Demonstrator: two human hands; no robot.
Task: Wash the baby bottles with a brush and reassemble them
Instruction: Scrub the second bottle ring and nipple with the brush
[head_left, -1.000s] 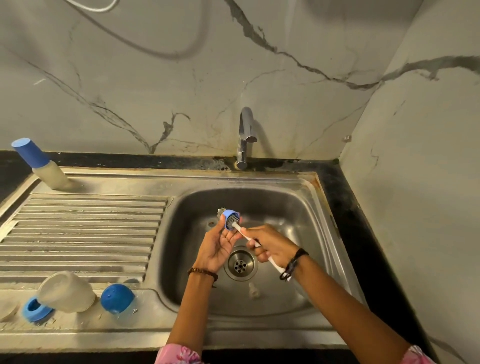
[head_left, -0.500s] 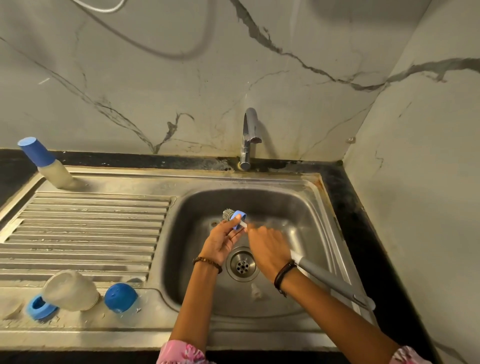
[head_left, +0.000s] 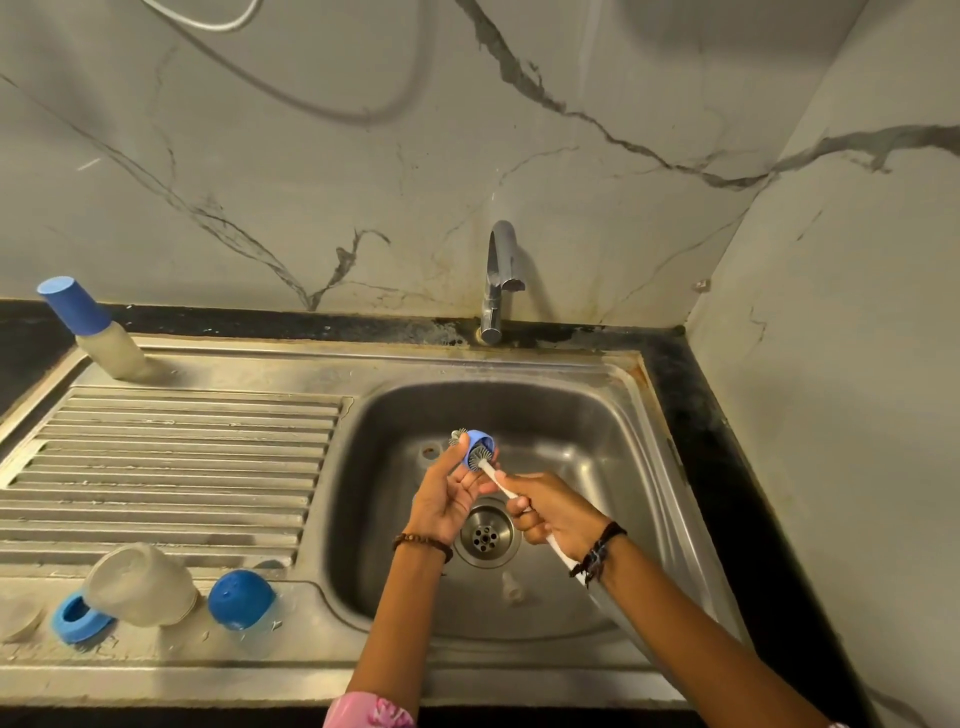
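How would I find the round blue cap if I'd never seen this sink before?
Start at the steel draining board left of the sink basin and go to its flat front edge. Three things sit there in a row: a blue plastic ring, a cloudy white bottle lying tipped, then the round blue dome cap. The cap is nearest the basin, and it is a closed dome, not an open ring.

Both my arms are reaching out over the basin. My left hand (head_left: 451, 493) is palm-up, fingertips pinching; my right hand (head_left: 553, 514) is curled into a fist-like grip beside it.
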